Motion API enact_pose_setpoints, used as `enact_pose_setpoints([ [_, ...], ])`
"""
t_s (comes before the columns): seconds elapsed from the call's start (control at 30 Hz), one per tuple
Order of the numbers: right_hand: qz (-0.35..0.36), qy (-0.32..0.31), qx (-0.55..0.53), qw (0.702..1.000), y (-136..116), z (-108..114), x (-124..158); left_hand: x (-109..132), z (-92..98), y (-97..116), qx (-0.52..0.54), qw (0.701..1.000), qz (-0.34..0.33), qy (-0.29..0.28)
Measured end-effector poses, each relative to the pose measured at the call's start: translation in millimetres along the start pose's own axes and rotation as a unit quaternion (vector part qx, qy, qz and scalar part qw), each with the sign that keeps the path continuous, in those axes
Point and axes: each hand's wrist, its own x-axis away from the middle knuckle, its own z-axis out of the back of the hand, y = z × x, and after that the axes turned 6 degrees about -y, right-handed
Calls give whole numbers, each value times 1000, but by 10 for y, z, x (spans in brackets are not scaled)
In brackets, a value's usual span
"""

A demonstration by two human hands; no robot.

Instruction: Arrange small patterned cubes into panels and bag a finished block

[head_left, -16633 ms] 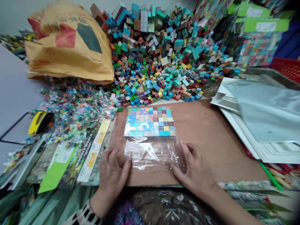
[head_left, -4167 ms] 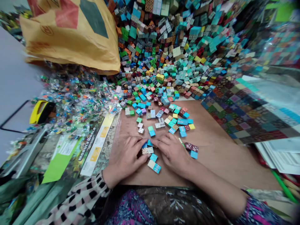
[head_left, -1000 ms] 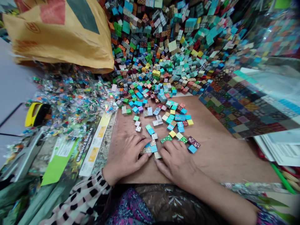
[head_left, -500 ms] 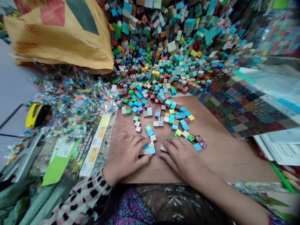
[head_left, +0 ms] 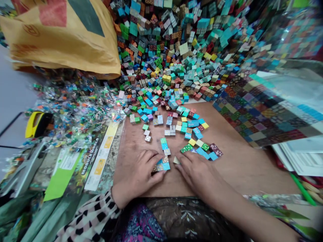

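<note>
From my remote view, the left grip (head_left: 138, 174) is closed on a block cluster (head_left: 166, 166), thumb below it and fingers above, covering its left part. The right grip (head_left: 202, 171) has its fingertips curled against 1 cream block (head_left: 176, 160); I cannot tell whether it pinches it. The 2 hands are near each other, both over the brown table (head_left: 242, 171) at lower centre. Just above the right grip, a row of blocks (head_left: 202, 153) slants towards a maroon block (head_left: 216, 150). Loose blocks (head_left: 170, 131) crowd the way up to the large block pile (head_left: 174, 64). A yellow paper bag (head_left: 68, 43) fills the upper left, with small bagged pieces (head_left: 75, 101) below it. A patterned panel (head_left: 262, 114) overhangs the table's right side.
</note>
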Motion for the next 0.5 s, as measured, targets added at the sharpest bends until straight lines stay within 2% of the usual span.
enact_pose_setpoints([
  [0.13,-14,-26,-77,997,-35,20,34,16,-84,25,18,999,0,28],
  [0.23,-51,-37,-97,993,-57,14,29,19,-135,42,28,999,2,46],
  [0.37,-86,-32,-112,989,-92,-25,0,16,-166,58,35,997,11,65],
  [0.5,-114,-22,-186,976,-99,-55,-19,20,-177,59,27,997,11,75],
])
